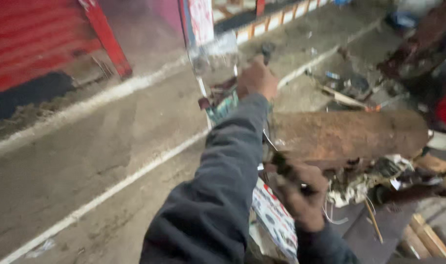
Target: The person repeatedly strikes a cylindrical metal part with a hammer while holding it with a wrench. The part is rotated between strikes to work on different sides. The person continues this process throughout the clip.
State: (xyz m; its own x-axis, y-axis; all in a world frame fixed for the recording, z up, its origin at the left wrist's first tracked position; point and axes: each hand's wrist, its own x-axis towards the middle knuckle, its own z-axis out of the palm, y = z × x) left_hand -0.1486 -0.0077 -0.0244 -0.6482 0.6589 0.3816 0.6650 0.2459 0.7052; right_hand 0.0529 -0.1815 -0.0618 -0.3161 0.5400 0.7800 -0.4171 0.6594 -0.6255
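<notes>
Reaching out, we close our left hand (pixel 257 78) on a dark handle (pixel 267 50) | right hand (pixel 303 195) clamps a thin metal tool (pixel 276 155) beside the rusty cylinder (pixel 350 134), low for control (view blurred)

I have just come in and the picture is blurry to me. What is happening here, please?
A person in a dark sleeve is working outdoors on rough ground. The left hand is stretched forward to a clear plastic bottle and seems to grip it. The right hand holds a thin dark tool near a rusty brown cylinder. Tangled scrap and wires lie beside it. The blur hides finer details.
</notes>
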